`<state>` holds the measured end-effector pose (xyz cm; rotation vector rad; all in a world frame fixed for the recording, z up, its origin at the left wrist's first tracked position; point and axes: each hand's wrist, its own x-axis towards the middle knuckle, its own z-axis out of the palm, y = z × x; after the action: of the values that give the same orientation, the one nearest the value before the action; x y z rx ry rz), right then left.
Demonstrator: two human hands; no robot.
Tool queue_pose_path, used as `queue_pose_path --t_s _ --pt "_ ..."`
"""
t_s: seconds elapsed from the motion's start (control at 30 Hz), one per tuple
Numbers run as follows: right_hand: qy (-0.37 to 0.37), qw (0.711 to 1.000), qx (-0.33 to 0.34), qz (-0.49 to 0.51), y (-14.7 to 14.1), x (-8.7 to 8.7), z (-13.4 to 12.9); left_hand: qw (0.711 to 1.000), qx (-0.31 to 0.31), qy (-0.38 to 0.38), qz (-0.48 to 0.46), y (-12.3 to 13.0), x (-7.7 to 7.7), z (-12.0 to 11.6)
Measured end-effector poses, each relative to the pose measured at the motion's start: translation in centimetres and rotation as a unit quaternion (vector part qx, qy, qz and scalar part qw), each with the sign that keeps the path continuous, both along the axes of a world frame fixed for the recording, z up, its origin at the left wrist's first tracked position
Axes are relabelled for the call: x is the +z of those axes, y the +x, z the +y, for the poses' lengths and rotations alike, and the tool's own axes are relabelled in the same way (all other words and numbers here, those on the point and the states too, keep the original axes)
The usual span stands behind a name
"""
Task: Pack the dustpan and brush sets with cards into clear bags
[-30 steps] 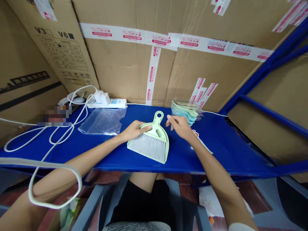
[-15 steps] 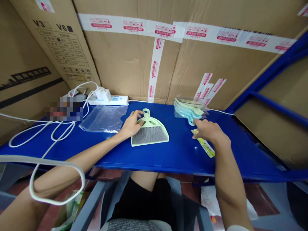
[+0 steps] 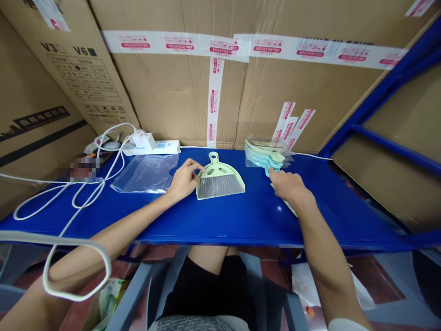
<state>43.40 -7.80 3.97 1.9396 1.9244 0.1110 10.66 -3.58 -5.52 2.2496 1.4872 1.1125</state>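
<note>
A light green dustpan (image 3: 223, 169) with a grey-bristled brush (image 3: 222, 186) fitted in it lies on the blue table. My left hand (image 3: 186, 178) is beside it, its loosely bent fingers apart and the fingertips touching the dustpan's left edge. At the right, my right hand (image 3: 288, 185) has its fingers closed at the light blue handle (image 3: 267, 172) sticking out of a stack of bagged dustpan sets (image 3: 263, 152). Its thumb is mostly hidden. Under that hand is a narrow yellow-green card (image 3: 292, 210), largely covered.
A clear plastic bag (image 3: 148, 172) lies left of my left hand. Behind it, a white power strip (image 3: 167, 147) has a plug in it, and white cables (image 3: 82, 204) loop across the left side. Cardboard (image 3: 165, 101) walls the back; a blue metal frame (image 3: 382, 149) borders the right.
My left hand has drawn back from the dustpan's handle area to its left edge. My right hand has moved slightly forward and left onto the light blue handle, covering more of the card.
</note>
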Motion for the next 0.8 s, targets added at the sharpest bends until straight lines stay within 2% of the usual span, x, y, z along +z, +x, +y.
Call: queue_pose_path --t_s 0.2,0.27,0.37,0.43,0.63,0.8 --pt "0.039 0.999 -0.018 -0.002 -0.9 -1.1 -0.2 1.000 0.004 0.005 -0.016 -0.3 0.2 0.4" --pt "0.067 0.997 -0.024 -0.004 -1.5 -1.6 -0.4 0.997 -0.023 -0.051 -0.059 -0.2 0.2 0.4" --pt "0.110 0.994 -0.020 -0.011 -2.4 -2.4 -0.8 0.967 -0.085 -0.189 -0.145 0.2 0.3 0.1" --pt "0.119 0.993 -0.011 -0.013 -2.7 -2.9 -0.9 0.954 -0.113 -0.218 -0.174 0.5 0.4 -0.2" --pt "0.141 0.990 0.017 -0.008 -2.8 -3.4 -0.6 0.962 -0.162 -0.114 -0.186 0.4 0.8 -0.3" --pt "0.142 0.990 0.025 -0.008 -2.8 -3.0 -0.7 0.971 -0.164 -0.072 -0.160 0.3 0.9 -0.1"
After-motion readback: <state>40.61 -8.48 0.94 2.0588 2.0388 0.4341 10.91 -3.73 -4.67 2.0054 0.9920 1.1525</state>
